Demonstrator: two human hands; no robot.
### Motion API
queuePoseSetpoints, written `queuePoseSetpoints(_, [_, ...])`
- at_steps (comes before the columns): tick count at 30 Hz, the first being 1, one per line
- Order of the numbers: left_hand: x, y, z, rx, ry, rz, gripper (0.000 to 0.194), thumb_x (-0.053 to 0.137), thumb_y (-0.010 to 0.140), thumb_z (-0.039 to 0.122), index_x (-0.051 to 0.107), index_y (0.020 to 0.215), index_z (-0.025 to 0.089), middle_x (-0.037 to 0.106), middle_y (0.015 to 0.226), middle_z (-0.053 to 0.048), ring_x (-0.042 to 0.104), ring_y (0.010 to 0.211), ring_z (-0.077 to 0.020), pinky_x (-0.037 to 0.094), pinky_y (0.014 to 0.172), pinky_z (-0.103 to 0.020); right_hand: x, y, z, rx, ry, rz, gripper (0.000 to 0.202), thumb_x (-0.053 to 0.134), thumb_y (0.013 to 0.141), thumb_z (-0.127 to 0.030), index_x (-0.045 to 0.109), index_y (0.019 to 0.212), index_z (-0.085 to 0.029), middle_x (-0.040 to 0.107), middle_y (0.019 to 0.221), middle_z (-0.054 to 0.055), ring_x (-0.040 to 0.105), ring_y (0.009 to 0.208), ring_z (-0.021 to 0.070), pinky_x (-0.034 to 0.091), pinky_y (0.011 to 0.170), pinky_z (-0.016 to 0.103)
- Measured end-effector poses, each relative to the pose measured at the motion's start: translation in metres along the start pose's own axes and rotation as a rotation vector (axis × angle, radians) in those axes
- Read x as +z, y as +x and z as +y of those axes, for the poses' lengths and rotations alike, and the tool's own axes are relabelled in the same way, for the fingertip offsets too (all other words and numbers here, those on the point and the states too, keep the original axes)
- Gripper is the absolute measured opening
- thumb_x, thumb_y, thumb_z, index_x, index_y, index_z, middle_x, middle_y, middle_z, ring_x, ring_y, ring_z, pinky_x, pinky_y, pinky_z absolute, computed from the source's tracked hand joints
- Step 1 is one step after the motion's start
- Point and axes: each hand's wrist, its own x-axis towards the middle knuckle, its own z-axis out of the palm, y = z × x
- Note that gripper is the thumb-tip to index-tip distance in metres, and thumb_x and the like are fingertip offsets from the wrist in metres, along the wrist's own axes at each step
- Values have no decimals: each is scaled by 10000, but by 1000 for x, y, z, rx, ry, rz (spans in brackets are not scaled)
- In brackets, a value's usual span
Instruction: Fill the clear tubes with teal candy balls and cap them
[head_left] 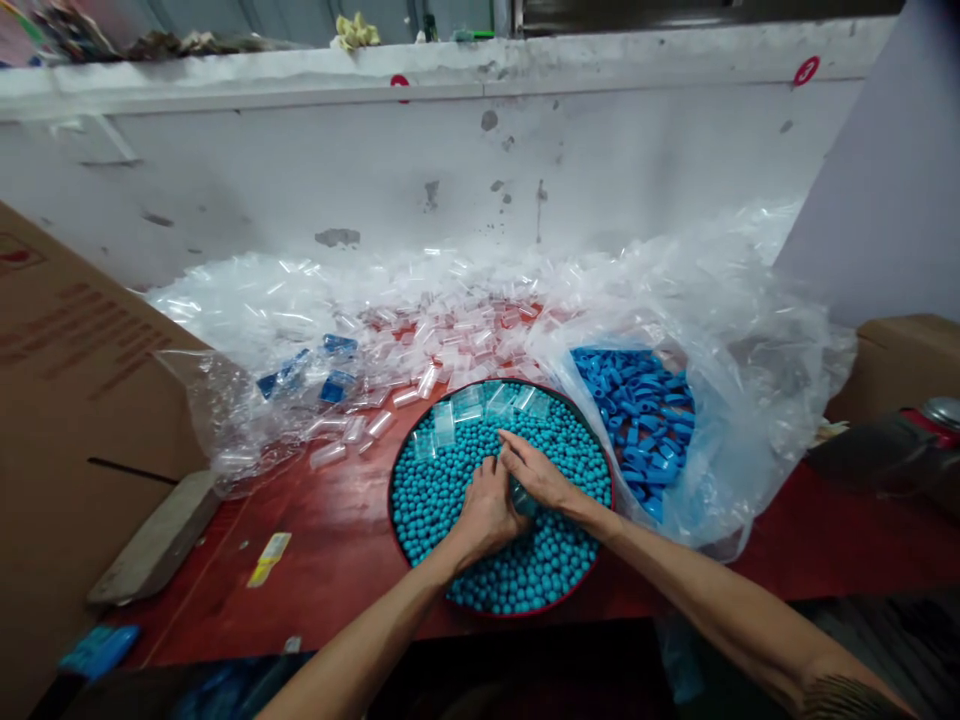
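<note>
A round, red-rimmed tray [391, 515] is full of small teal balls [517, 590]. Over its middle, my left hand [489, 508] is curled with the fingers bent, around a small clear plastic container [523, 497] that shows partly between the hands. My right hand [541, 474] comes from the right with its fingertips pressed together against the left fingers; whatever is in that pinch is hidden. Several clear plastic pieces [445, 423] lie on the balls at the far side of the tray.
Loose clear plastic tubes [427, 380] are heaped behind the tray on the red table [330, 540]. To the right, a clear bag [731, 440] holds blue plastic parts [641, 410]. Cardboard boxes [82, 430] flank the left; a white wall [390, 180] rises behind.
</note>
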Motion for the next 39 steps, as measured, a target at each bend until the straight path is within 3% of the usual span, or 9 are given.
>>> queuePoseSetpoints(4, [-11, -12, -1, 16, 64, 52, 846, 552, 584, 212, 142, 1322, 161, 386, 1152, -114, 405, 1035, -249, 324, 904, -387, -21, -28, -10, -175, -191, 162, 252, 324, 872, -300, 546, 863, -181, 568, 849, 57, 507, 849, 158, 385, 799, 302])
queuePoseSetpoints(7, [-22, -23, -10, 20, 81, 93, 865, 546, 581, 192, 122, 1334, 146, 375, 1159, -115, 394, 1050, -250, 319, 923, -375, -19, -56, -19, -449, -413, -176, 207, 383, 846, -269, 562, 784, -187, 558, 749, 48, 492, 780, 162, 368, 741, 295])
queuePoseSetpoints(10, [-30, -29, -25, -9, 125, 149, 846, 542, 574, 180, 155, 1326, 155, 370, 1159, -108, 395, 1052, -257, 324, 928, -383, -3, -65, -24, -642, -551, -487, 168, 435, 816, -295, 569, 865, -206, 556, 900, 57, 477, 869, 166, 336, 798, 309])
queuePoseSetpoints(13, [-35, -27, -38, -40, 159, 189, 823, 541, 580, 193, 173, 1316, 176, 375, 1156, -102, 405, 1048, -260, 337, 918, -397, 14, -53, -20, -725, -627, -541, 181, 465, 793, -340, 564, 898, -231, 530, 997, 49, 441, 956, 179, 277, 882, 365])
queuePoseSetpoints(18, [-38, -21, -46, -75, 186, 192, 815, 554, 582, 226, 194, 1308, 132, 388, 1149, -115, 423, 1034, -261, 344, 907, -376, 17, -21, 0, -829, -776, -546, 130, 482, 768, -321, 572, 802, -234, 550, 876, 29, 404, 1001, 212, 240, 903, 439])
queuePoseSetpoints(25, [-37, -32, -36, -176, 307, 56, 830, 543, 556, 216, 207, 1310, 127, 418, 1137, -132, 436, 1003, -286, 361, 839, -381, -11, -4, 8, -598, -756, -350, 312, 519, 756, -410, 562, 1018, -245, 507, 1110, 75, 367, 1108, 253, 193, 934, 504])
queuePoseSetpoints(30, [-37, -29, -32, -268, 324, -52, 868, 543, 545, 230, 172, 1320, 113, 428, 1122, -148, 468, 964, -290, 360, 815, -372, -35, -6, 27, -29, -355, 284, 230, 409, 817, -279, 592, 924, -188, 561, 1005, 91, 486, 973, 202, 337, 887, 367])
queuePoseSetpoints(32, [-36, -24, -32, -287, 291, -71, 878, 548, 543, 238, 162, 1319, 100, 427, 1115, -154, 473, 965, -288, 358, 823, -367, -38, -2, 40, 148, -267, 437, 256, 346, 821, -245, 592, 809, -172, 587, 875, 98, 515, 884, 210, 365, 842, 370])
queuePoseSetpoints(39, [-29, -15, -34, -259, 84, -34, 909, 576, 528, 249, 153, 1318, 96, 403, 1152, -157, 440, 1035, -299, 340, 886, -375, -30, 27, 69, 411, -44, 581, 395, 322, 789, -397, 625, 773, -144, 634, 823, 117, 557, 844, 253, 389, 792, 372])
